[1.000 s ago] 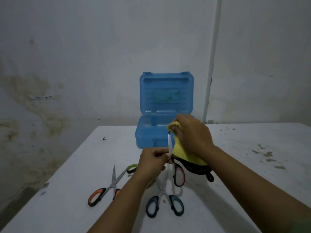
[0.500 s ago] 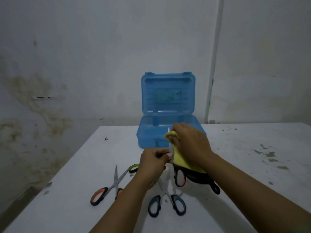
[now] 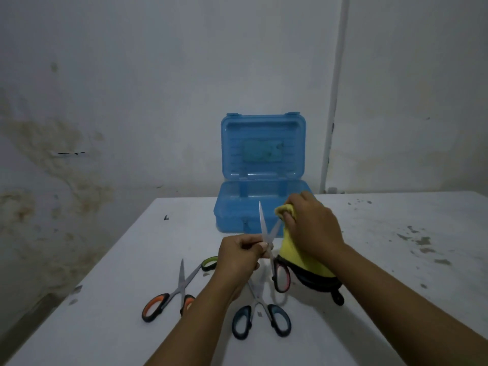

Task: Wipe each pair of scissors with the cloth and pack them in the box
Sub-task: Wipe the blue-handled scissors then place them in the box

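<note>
My left hand pinches a pair of pink-handled scissors near the pivot, blades up and spread apart. My right hand grips a yellow cloth with a black edge, wrapped around the right blade. The open blue box stands just behind, lid upright. On the white table lie orange-handled scissors, blue-handled scissors and green-handled scissors, partly hidden by my left arm.
A stained wall rises right behind the table. A white pipe runs down the wall to the right of the box. Dark stains mark the table's right side.
The scissors' blades have spread apart and one bare blade now stands free on the left, while my right hand with the cloth has slid along the other blade.
</note>
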